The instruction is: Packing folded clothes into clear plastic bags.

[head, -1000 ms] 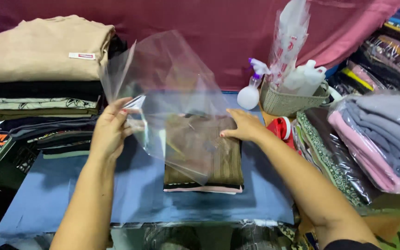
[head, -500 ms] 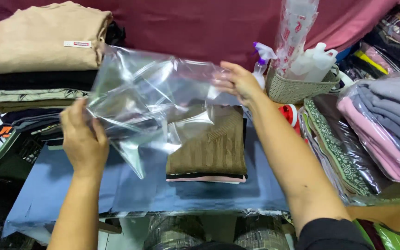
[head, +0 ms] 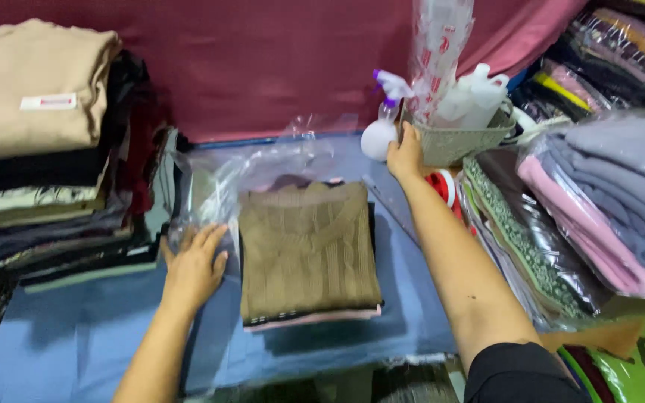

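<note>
At table centre: folded brown cable-knit sweater (head: 307,250), long axis near-to-far; left hand (head: 194,265) just left, flat, fingers spread on clear plastic bag (head: 214,186); right hand (head: 406,153) far right, grip unclear.

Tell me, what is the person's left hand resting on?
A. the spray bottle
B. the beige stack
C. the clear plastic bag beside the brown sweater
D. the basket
C: the left hand lies flat on the clear plastic bag, just left of the brown sweater.
</note>
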